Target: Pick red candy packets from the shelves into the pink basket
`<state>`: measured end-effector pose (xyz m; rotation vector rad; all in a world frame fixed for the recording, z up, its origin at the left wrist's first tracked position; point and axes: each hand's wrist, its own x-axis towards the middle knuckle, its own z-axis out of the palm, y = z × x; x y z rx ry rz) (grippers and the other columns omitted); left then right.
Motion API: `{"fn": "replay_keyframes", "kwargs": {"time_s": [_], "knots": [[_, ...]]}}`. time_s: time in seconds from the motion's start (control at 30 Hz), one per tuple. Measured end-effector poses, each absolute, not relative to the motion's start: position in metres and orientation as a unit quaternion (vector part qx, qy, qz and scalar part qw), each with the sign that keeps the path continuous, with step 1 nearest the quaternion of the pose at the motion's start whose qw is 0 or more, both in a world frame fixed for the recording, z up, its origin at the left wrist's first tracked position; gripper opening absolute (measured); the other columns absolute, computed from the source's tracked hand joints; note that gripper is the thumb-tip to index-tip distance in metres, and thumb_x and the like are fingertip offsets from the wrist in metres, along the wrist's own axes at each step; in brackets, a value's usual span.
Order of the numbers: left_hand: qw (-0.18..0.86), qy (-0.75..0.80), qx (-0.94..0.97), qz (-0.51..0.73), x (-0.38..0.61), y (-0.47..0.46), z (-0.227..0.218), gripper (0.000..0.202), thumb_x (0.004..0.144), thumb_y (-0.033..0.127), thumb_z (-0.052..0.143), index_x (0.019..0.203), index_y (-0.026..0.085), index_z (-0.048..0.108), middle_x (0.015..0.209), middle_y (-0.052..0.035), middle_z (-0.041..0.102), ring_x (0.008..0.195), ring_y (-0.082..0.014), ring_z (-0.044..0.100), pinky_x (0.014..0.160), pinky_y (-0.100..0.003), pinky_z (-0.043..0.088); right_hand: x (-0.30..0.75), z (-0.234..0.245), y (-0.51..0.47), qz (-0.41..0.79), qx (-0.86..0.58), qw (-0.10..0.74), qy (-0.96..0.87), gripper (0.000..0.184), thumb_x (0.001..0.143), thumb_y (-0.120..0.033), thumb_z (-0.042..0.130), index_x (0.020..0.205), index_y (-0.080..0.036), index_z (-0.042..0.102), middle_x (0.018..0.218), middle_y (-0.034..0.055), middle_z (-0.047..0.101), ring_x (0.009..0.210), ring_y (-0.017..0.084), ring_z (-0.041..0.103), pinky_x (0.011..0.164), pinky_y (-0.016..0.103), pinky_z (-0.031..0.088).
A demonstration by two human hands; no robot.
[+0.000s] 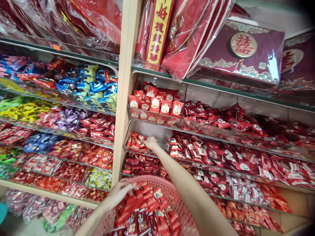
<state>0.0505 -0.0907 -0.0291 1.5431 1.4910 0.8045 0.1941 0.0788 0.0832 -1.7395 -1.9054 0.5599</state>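
Pink perforated basket [166,188]: one, at 6 o'clock, low in the view; contents, a heap of red wrapped packets [145,200], some with pale labels and dark characters, with darker wrappers toward the heap's 6 o'clock side. Left hand [120,193]: one, at the basket's 10 o'clock edge, digits spread and reaching inward over the rim and the nearest packets; whether its fingers grip the rim or a packet, cannot tell. Right hand [150,143]: one, just below the view's centre, its forearm passing above the basket's 2 o'clock side; fingers bent and pointing toward 9 o'clock, at a small cluster of similar packets [135,141]; contact looks likely, but whether they pinch one or rest loose, cannot tell. Display compartment [153,129]: clear-fronted, sparsely filled, holding that cluster in its 8 o'clock corner, the back wall bare. Adjoining stock: fuller rows of red packets [193,147] at 3 o'clock of the compartment, dark-red packets [142,164] below it at 6 o'clock, packets with round pictorial labels [156,104] above it at 12 o'clock; wooden upright [120,98] at 9 o'clock. Step in hand, as judged: handling packets at the compartment, with the basket kept close below; direction of transfer not determinable. Next move, as judged: calls for the right fingers to clear the transparent front lip without disturbing the cluster, and for the basket to sit steady.
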Motion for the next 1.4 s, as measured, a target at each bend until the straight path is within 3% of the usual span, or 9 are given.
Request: {"fn": "replay_keyframes", "kwargs": {"time_s": [0.17, 0.3, 0.43, 0.53, 0.67, 0.8, 1.13, 1.27, 1.4], "knots": [[0.42, 0.582, 0.62, 0.316, 0.054, -0.088, -0.027, 0.05, 0.073, 0.064, 0.046, 0.056, 0.02, 0.064, 0.092, -0.0047, 0.066, 0.111, -0.0269, 0.046, 0.1, -0.034, 0.029, 0.192, 0.08, 0.079, 0.28, -0.578, 0.239, -0.729, 0.029, 0.079, -0.04, 0.056, 0.072, -0.014, 0.067, 0.064, 0.0008, 0.064, 0.056, 0.008, 0.055, 0.05, 0.016, 0.036], [0.42, 0.581, 0.622, 0.315, 0.053, -0.083, -0.033, 0.05, 0.073, 0.064, 0.047, 0.058, 0.019, 0.065, 0.096, -0.0035, 0.064, 0.106, -0.0246, 0.05, 0.1, -0.034, 0.029, 0.207, 0.089, 0.081, 0.293, -0.595, 0.228, -0.713, 0.028, 0.077, -0.039, 0.059, 0.068, -0.012, 0.064, 0.061, 0.0032, 0.062, 0.053, 0.008, 0.053, 0.05, 0.018, 0.037], [0.421, 0.569, 0.631, 0.319, 0.052, -0.077, -0.041, 0.051, 0.073, 0.063, 0.047, 0.057, 0.019, 0.065, 0.094, -0.0037, 0.065, 0.107, -0.0239, 0.05, 0.101, -0.033, 0.028, 0.226, 0.091, 0.078, 0.387, -0.57, 0.135, -0.712, 0.03, 0.06, -0.041, 0.073, 0.065, -0.013, 0.063, 0.058, 0.0011, 0.06, 0.049, 0.008, 0.05, 0.048, 0.02, 0.04], [0.421, 0.557, 0.64, 0.32, 0.052, -0.072, -0.046, 0.05, 0.074, 0.062, 0.047, 0.056, 0.019, 0.064, 0.086, -0.0037, 0.066, 0.106, -0.0237, 0.05, 0.101, -0.031, 0.028, 0.23, 0.087, 0.077, 0.446, -0.513, 0.097, -0.727, 0.021, 0.064, -0.034, 0.07, 0.067, -0.015, 0.064, 0.061, -0.0015, 0.06, 0.05, 0.007, 0.05, 0.051, 0.019, 0.043], [0.425, 0.547, 0.643, 0.328, 0.052, -0.07, -0.048, 0.049, 0.076, 0.06, 0.046, 0.056, 0.018, 0.063, 0.084, -0.0032, 0.065, 0.104, -0.0231, 0.05, 0.099, -0.03, 0.029, 0.229, 0.083, 0.082, 0.421, -0.497, 0.124, -0.748, 0.009, 0.067, -0.019, 0.063, 0.06, -0.014, 0.064, 0.051, -0.0051, 0.054, 0.048, 0.006, 0.045, 0.049, 0.017, 0.039], [0.426, 0.544, 0.642, 0.333, 0.053, -0.072, -0.045, 0.048, 0.076, 0.058, 0.046, 0.057, 0.018, 0.063, 0.089, -0.0032, 0.064, 0.102, -0.0224, 0.051, 0.098, -0.03, 0.029, 0.233, 0.089, 0.085, 0.408, -0.483, 0.159, -0.759, 0.015, 0.067, -0.01, 0.058, 0.052, -0.013, 0.059, 0.045, -0.0082, 0.044, 0.046, 0.004, 0.037, 0.047, 0.015, 0.034], [0.424, 0.553, 0.637, 0.329, 0.056, -0.072, -0.043, 0.049, 0.075, 0.06, 0.046, 0.056, 0.018, 0.063, 0.09, -0.0036, 0.064, 0.102, -0.0229, 0.051, 0.095, -0.029, 0.032, 0.23, 0.108, 0.077, 0.511, -0.502, 0.23, -0.659, 0.009, 0.079, -0.015, 0.055, 0.07, -0.014, 0.055, 0.057, -0.0053, 0.05, 0.049, 0.004, 0.049, 0.06, 0.02, 0.052], [0.422, 0.558, 0.636, 0.326, 0.058, -0.07, -0.043, 0.051, 0.074, 0.062, 0.045, 0.055, 0.018, 0.064, 0.089, -0.0038, 0.064, 0.102, -0.0238, 0.052, 0.095, -0.031, 0.034, 0.203, 0.103, 0.07, 0.527, -0.524, 0.244, -0.623, 0.012, 0.084, -0.013, 0.049, 0.073, -0.012, 0.052, 0.059, -0.0006, 0.056, 0.054, 0.007, 0.059, 0.061, 0.02, 0.053], [0.421, 0.552, 0.642, 0.326, 0.061, -0.07, -0.041, 0.053, 0.075, 0.063, 0.044, 0.054, 0.018, 0.063, 0.084, -0.004, 0.063, 0.094, -0.0228, 0.055, 0.09, -0.031, 0.038, 0.187, 0.101, 0.064, 0.494, -0.543, 0.264, -0.626, 0.02, 0.087, -0.026, 0.047, 0.074, -0.012, 0.053, 0.059, 0.0025, 0.059, 0.054, 0.01, 0.061, 0.053, 0.02, 0.051]]}}
